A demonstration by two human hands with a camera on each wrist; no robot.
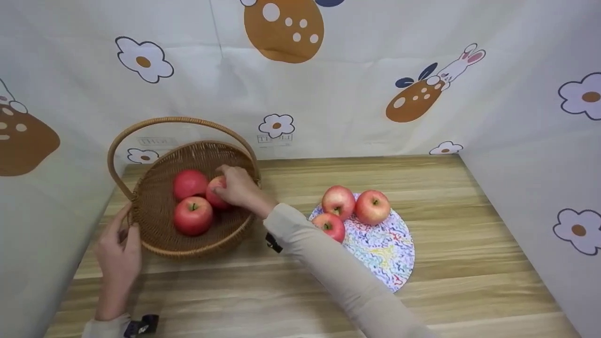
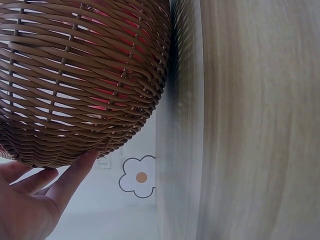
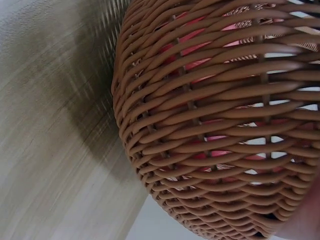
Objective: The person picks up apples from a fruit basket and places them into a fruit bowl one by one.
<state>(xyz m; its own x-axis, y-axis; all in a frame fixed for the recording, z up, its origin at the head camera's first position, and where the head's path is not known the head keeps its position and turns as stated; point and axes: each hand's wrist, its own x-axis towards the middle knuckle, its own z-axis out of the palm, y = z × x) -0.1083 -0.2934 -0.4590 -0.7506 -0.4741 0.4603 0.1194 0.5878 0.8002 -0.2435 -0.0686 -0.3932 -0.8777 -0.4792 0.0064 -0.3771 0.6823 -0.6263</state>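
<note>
At the head view's left edge, I see the left hand (image 1: 119, 251) against the basket (image 1: 155, 197), near the foot of its handle (image 1: 181, 119). Thumb and fingers touch the outer wall; I can't tell if they pinch the rim or only brace it. Basket is round-bellied, brown open weave, tight ribs; red shows through the gaps in both wrist views. Handle is a lighter wrapped arch.

Inside, left to right: rear apple (image 1: 189, 185), deep red; front apple (image 1: 193, 216), glossy, stem up; held apple (image 1: 213, 184), partly covered. Right hand (image 1: 238, 187) grips that last one, thumb on the near face, fingers over the top. Key relation, my read: held apple sits directly under the right fingers, inside the basket's right half, close against the other two. Right hand is the nearer one; left is across at the opposite wall. Round fruit, no long axis to line up.

Further right, the beige sleeve (image 1: 347, 277) crosses the near-left edge of the plate (image 1: 399, 249): flat, round, white with multicolour squiggles. Three apples cluster at its far-left side: left apple (image 1: 338, 203), right apple (image 1: 373, 207), near apple (image 1: 330, 227), all streaky red-yellow. Table (image 1: 469, 244) is pale streaked wood grain.
</note>
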